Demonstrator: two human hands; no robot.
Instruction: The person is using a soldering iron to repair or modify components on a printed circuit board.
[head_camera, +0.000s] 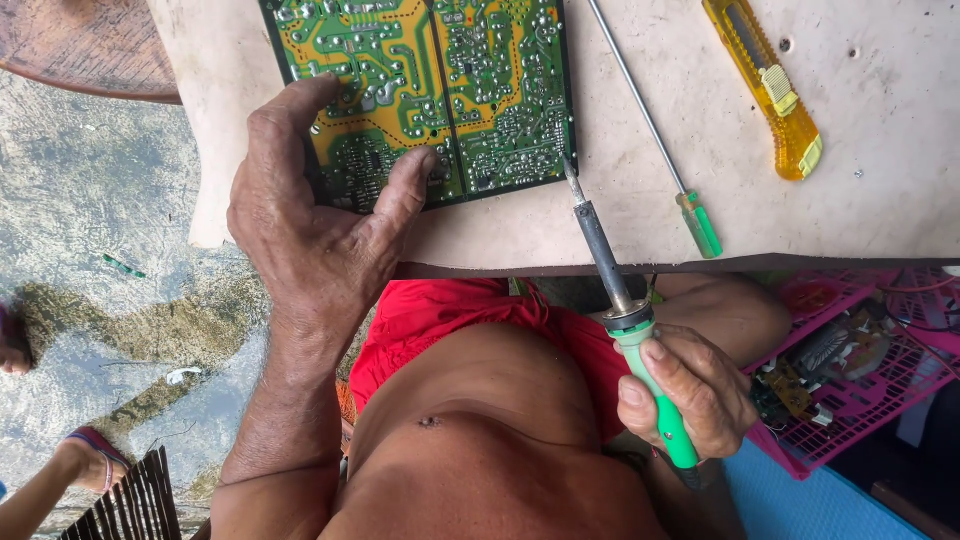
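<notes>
A green and yellow circuit board (440, 80) lies solder side up on a pale worktable (880, 210). My left hand (310, 220) grips the board's near left corner, thumb and finger pressing on it. My right hand (695, 390) holds the green handle of a soldering iron (620, 300). The iron's metal tip rests at the board's near right corner.
A thin screwdriver (660, 150) with a green handle and a yellow utility knife (770, 85) lie on the table to the right. A pink plastic basket (870, 390) with electronic parts sits below right. Another person's foot in a sandal (85, 455) shows at lower left on wet ground.
</notes>
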